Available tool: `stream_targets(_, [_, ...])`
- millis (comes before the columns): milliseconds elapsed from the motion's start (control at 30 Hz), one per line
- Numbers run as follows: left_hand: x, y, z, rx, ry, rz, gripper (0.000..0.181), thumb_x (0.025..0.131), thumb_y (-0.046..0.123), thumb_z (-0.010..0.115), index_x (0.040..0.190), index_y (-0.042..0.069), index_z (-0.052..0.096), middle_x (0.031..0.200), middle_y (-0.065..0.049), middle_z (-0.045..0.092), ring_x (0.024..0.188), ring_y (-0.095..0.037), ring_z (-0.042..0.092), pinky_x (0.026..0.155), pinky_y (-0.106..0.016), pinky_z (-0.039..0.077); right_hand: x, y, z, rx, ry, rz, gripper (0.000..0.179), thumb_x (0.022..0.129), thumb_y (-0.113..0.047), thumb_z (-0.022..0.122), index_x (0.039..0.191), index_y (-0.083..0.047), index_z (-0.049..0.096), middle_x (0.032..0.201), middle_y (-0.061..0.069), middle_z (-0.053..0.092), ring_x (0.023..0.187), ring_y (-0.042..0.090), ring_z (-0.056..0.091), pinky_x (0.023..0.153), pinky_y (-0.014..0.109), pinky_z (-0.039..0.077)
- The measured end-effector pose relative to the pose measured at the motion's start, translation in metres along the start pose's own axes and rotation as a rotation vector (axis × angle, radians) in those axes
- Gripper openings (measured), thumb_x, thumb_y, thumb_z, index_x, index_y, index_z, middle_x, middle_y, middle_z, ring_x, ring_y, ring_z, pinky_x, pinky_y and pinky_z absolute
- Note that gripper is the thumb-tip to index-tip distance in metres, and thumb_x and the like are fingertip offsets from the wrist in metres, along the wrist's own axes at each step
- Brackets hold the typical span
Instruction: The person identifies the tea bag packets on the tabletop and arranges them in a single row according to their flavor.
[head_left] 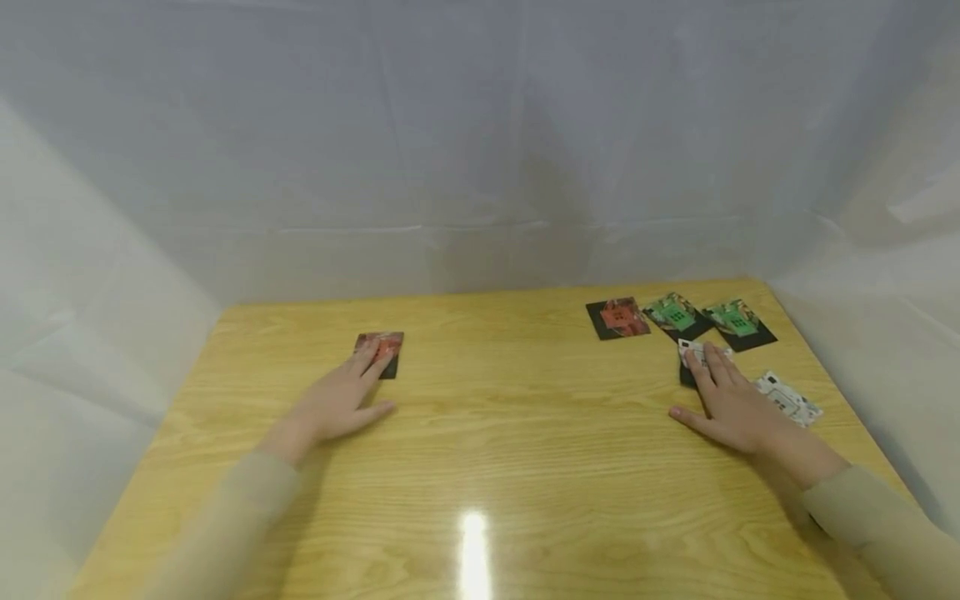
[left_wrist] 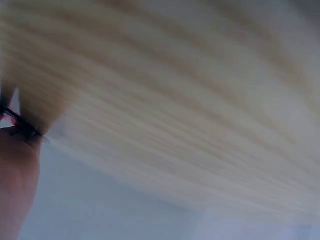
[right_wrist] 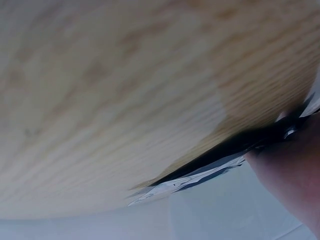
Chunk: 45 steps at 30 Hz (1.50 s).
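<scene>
On the left half of the table, my left hand (head_left: 337, 404) lies over a red and black flat square card (head_left: 390, 343). Its fingers are extended on the card and the thumb is spread to the side. Over at the right, my right hand (head_left: 738, 412) has its fingertips on a white and black card (head_left: 687, 375), covering part of it. Those fingers are extended too, with the thumb apart on the wood. Another white printed card (head_left: 793, 402) lies beside this hand, partly behind it. The right wrist view shows a black card edge (right_wrist: 215, 157) by the fingers.
Beyond the right hand lie a red and black card (head_left: 621, 317) and two green and black cards, one (head_left: 677, 315) left of the other (head_left: 738, 322). The wooden table (head_left: 517, 417) has pale sheeting (head_left: 480, 167) hanging behind it and at both sides.
</scene>
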<state>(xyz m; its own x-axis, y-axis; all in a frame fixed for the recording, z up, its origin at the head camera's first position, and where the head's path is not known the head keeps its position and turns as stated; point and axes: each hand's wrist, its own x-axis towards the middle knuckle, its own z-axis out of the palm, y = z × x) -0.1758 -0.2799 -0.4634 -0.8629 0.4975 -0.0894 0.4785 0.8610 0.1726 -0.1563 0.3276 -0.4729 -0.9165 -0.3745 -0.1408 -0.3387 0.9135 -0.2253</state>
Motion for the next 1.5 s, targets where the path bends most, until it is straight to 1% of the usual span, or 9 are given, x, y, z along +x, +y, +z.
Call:
stream_targets(133, [-0.012,-0.017,-0.001,0.003,0.011,-0.031,0.088,0.108,0.054,0.055,0.168,-0.003,0.023,0.174,-0.034,0.012,0.159,-0.053,0.024,0.126,-0.064,0.033,0.000,0.000,0.001,-0.006,0.001,-0.003,0.105,0.105,-0.060,0.056,0.168,0.007,0.004,0.169,0.044,0.003,0.156,0.063,0.011,0.124,0.077,0.022])
stream_targets(233, [-0.019,-0.027,-0.003,-0.005,0.015,-0.057,0.087,0.108,0.053,0.055,0.168,-0.002,0.023,0.173,-0.034,0.012,0.158,-0.055,0.025,0.125,-0.066,0.034,0.000,0.001,0.001,-0.014,0.003,0.000,0.105,0.105,-0.060,0.056,0.168,0.007,0.004,0.169,0.044,0.003,0.156,0.063,0.011,0.124,0.076,0.022])
stream_targets(400, [-0.027,-0.038,-0.007,0.009,0.012,-0.084,0.087,0.108,0.052,0.055,0.168,-0.001,0.023,0.174,-0.033,0.013,0.157,-0.055,0.026,0.124,-0.067,0.035,0.001,0.002,0.002,-0.014,0.001,0.002,0.106,0.105,-0.060,0.055,0.168,0.006,0.003,0.170,0.044,0.002,0.157,0.063,0.010,0.124,0.076,0.021])
stream_targets(500, [-0.031,-0.042,-0.009,0.029,0.016,-0.081,0.086,0.108,0.052,0.055,0.168,-0.001,0.024,0.173,-0.034,0.014,0.156,-0.055,0.029,0.123,-0.067,0.037,0.001,0.002,0.003,-0.013,0.008,-0.001,0.106,0.105,-0.060,0.056,0.168,0.006,0.003,0.169,0.044,0.002,0.156,0.063,0.010,0.124,0.076,0.021])
stream_targets(700, [-0.035,-0.047,-0.009,0.057,0.031,-0.057,0.085,0.108,0.050,0.057,0.167,-0.003,0.026,0.172,-0.036,0.017,0.153,-0.057,0.034,0.120,-0.067,0.040,0.001,0.002,0.003,-0.015,0.007,0.001,0.105,0.105,-0.060,0.056,0.168,0.006,0.004,0.169,0.044,0.002,0.156,0.063,0.010,0.125,0.076,0.020])
stream_targets(900, [-0.037,-0.053,-0.007,0.065,0.039,-0.053,0.084,0.108,0.049,0.057,0.167,-0.002,0.025,0.172,-0.036,0.015,0.154,-0.056,0.031,0.122,-0.067,0.038,0.001,0.001,0.004,-0.016,0.005,0.008,0.105,0.105,-0.061,0.055,0.168,0.006,0.004,0.169,0.044,0.003,0.156,0.064,0.011,0.125,0.076,0.020])
stream_targets(1233, [-0.041,-0.058,-0.008,0.071,0.048,-0.060,0.083,0.108,0.050,0.056,0.167,-0.001,0.027,0.173,-0.035,0.015,0.156,-0.057,0.027,0.123,-0.068,0.035,0.002,0.001,0.003,-0.028,0.024,-0.004,0.105,0.105,-0.060,0.056,0.168,0.006,0.005,0.168,0.046,0.006,0.155,0.065,0.014,0.123,0.076,0.024])
stream_targets(1367, [-0.040,-0.059,-0.009,0.093,0.089,-0.034,0.084,0.106,0.049,0.060,0.167,0.000,0.029,0.173,-0.033,0.020,0.156,-0.055,0.029,0.123,-0.068,0.035,0.001,0.000,0.002,-0.019,0.023,0.000,0.105,0.105,-0.060,0.057,0.168,0.007,0.005,0.169,0.045,0.005,0.155,0.064,0.013,0.123,0.076,0.023])
stream_targets(1500, [-0.033,-0.055,-0.013,0.133,0.123,0.017,0.083,0.105,0.049,0.063,0.166,0.001,0.032,0.171,-0.030,0.028,0.157,-0.051,0.031,0.124,-0.065,0.035,0.001,0.000,0.003,-0.015,0.017,0.003,0.105,0.105,-0.059,0.056,0.168,0.007,0.005,0.169,0.045,0.004,0.156,0.064,0.012,0.124,0.076,0.021])
